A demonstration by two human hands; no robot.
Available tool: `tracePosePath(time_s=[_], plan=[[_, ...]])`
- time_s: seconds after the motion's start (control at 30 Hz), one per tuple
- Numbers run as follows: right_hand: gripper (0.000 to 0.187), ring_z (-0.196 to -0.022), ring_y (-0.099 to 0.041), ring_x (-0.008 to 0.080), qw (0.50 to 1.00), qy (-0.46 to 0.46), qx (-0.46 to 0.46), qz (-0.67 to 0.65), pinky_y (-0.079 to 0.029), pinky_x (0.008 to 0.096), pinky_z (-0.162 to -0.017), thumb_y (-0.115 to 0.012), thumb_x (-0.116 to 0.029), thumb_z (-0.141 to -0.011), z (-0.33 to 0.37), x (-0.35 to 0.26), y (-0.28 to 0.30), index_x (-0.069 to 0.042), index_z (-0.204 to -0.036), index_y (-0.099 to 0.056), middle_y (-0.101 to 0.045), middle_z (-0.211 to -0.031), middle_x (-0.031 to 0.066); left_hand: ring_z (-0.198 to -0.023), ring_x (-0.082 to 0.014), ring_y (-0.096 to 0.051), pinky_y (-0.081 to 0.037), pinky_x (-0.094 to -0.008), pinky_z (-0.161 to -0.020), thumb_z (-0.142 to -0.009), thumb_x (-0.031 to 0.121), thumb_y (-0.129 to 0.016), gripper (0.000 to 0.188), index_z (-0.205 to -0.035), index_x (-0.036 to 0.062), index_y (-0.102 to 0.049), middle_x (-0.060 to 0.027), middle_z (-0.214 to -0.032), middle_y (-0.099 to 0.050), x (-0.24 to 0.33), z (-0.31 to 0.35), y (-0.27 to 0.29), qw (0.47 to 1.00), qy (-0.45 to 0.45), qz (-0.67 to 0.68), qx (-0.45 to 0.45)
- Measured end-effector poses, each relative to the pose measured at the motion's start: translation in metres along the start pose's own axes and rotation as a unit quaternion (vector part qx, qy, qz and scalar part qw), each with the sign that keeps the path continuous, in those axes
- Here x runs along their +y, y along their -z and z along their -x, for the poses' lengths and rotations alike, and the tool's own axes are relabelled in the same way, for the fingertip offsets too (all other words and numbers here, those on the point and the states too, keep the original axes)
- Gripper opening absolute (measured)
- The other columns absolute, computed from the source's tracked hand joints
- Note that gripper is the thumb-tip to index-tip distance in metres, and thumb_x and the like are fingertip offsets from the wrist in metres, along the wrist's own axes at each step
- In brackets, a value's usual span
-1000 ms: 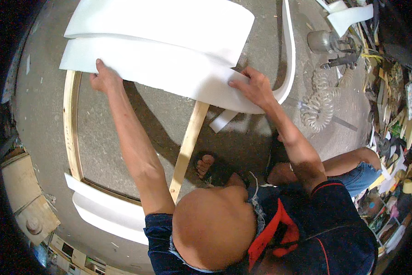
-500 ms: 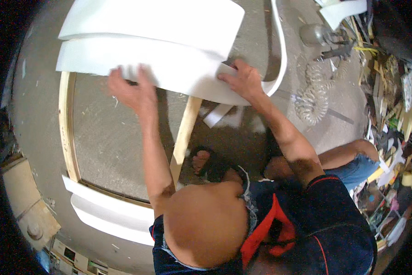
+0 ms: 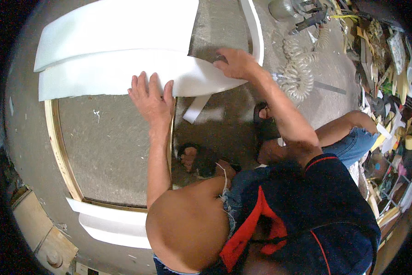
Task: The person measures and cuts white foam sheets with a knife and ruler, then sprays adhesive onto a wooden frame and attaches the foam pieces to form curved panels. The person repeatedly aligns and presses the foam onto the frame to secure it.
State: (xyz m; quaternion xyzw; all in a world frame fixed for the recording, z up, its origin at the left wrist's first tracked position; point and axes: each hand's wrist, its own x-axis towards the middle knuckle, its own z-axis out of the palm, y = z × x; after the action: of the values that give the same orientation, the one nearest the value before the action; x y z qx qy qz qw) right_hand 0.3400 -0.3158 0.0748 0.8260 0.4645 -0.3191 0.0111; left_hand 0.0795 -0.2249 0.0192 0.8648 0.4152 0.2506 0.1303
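A long white foam strip [image 3: 100, 73] lies across the top of a light wooden frame [image 3: 59, 146]; its right end curves up into a narrow band. My left hand [image 3: 150, 103] rests at the strip's near edge, fingers spread over the white surface, just above the frame's right rail. Farther right, my right hand [image 3: 238, 65] is closed at the strip's upper edge around a small dark object [image 3: 221, 58], mostly hidden by the fingers. Beyond the strip lies a wider white foam sheet [image 3: 119, 27].
A loose white offcut [image 3: 196, 108] lies on the floor by my feet. White foam [image 3: 114, 229] also covers the frame's near end. A spray gun [image 3: 309, 22] and a coiled clear hose [image 3: 300, 78] lie at the right, before a heap of scraps [image 3: 398, 137].
My left hand has come down onto the strip's edge, nearer my right hand. The right hand stays closed by the strip's right part. The whole view has shifted, moving the floor things leftward.
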Motion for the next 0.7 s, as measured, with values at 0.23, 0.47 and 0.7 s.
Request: tracePosePath(time_s=[0.23, 0.47, 0.7], plan=[[0.064, -0.122, -0.052, 0.0447, 0.967, 0.109, 0.16, 0.165, -0.044, 0.0558, -0.1, -0.062, -0.039, -0.094, 0.069, 0.012, -0.042, 0.0, -0.141, -0.043, -0.053, -0.133, 0.0265, -0.137, -0.043, -0.04, -0.029, -0.067, -0.111, -0.09, 0.037, -0.072, 0.045, -0.122, 0.0071, -0.064, -0.0199, -0.138, -0.051, 0.003, -0.001, -0.001, 1.0, -0.005, 0.002, 0.002], [0.072, -0.128, -0.045, 0.0448, 0.958, 0.016, 0.263, -0.113, -0.042, 0.0572, -0.101, -0.069, -0.037, -0.089, 0.063, 0.052, -0.083, 0.0, -0.144, -0.04, -0.044, -0.144, 0.0268, -0.119, -0.0365, -0.055, -0.043, -0.052, -0.099, -0.086, 0.02, -0.071, 0.034, -0.117, 0.0078, -0.064, -0.015, -0.124, -0.061, 0.034, -0.012, 0.006, 0.993, -0.105, 0.029, -0.039], [0.068, -0.125, -0.051, 0.047, 0.969, 0.063, 0.24, 0.017, -0.04, 0.0558, -0.105, -0.073, -0.037, -0.086, 0.06, 0.055, -0.078, -0.005, -0.141, -0.049, -0.047, -0.146, 0.0256, -0.102, -0.0289, -0.062, -0.045, -0.0443, -0.088, -0.086, 0.019, -0.066, 0.029, -0.109, 0.0022, -0.067, -0.0144, -0.11, -0.067, 0.105, -0.052, -0.044, 0.924, -0.3, -0.05, -0.231]])
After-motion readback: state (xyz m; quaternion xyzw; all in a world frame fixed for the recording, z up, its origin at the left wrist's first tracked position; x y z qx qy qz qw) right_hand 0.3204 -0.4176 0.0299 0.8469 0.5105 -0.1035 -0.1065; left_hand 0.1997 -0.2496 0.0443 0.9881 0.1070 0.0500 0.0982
